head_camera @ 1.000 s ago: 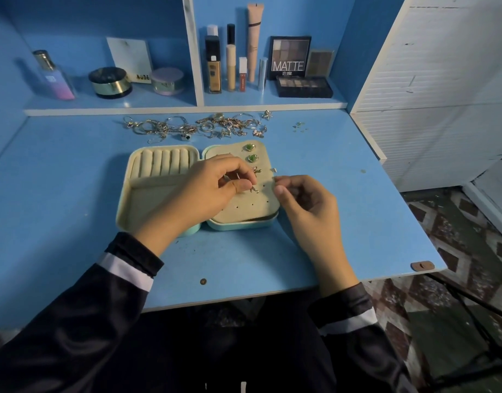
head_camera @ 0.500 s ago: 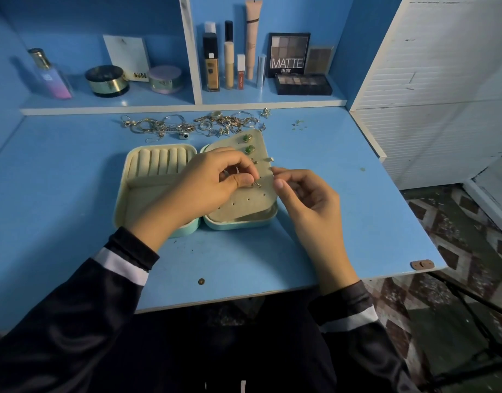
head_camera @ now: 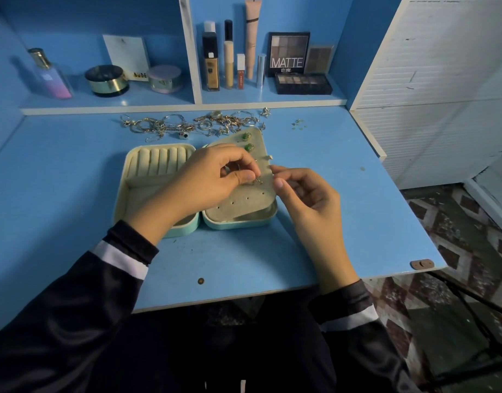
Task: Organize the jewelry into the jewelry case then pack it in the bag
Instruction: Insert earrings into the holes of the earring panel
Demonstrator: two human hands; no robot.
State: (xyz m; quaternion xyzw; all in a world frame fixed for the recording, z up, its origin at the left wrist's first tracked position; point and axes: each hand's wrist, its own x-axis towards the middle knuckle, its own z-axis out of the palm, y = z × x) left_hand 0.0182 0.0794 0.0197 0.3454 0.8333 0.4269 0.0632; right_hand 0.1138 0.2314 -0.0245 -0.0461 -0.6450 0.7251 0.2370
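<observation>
- Jewelry case point(head_camera: 235, 224): lies open and flat on the bench point(head_camera: 74, 194), its two halves side by side so both face up. The ring rolls point(head_camera: 159, 161) in the left half run lengthwise away from the viewer.
- Loose jewelry point(head_camera: 173, 126): an unsorted strip along the far edge of the bench, well apart from the hands.
- Left hand point(head_camera: 207, 180): reaches across the left half. Its thumb and forefinger pinch a small earring point(head_camera: 257, 181) against the panel, apparently to seat it in a hole. The earring is too small to tell which way it points.
- Earring panel point(head_camera: 244, 199): its near edge sits in the right half and its far end is tilted up, the long axis running near to far. The tilt is probably there to give access to its back. Two green studs point(head_camera: 248, 148) sit near the raised end.
- Right hand point(head_camera: 303, 194): fingers curled, with thumb and forefinger pinching the panel's right edge, seemingly to steady it.
</observation>
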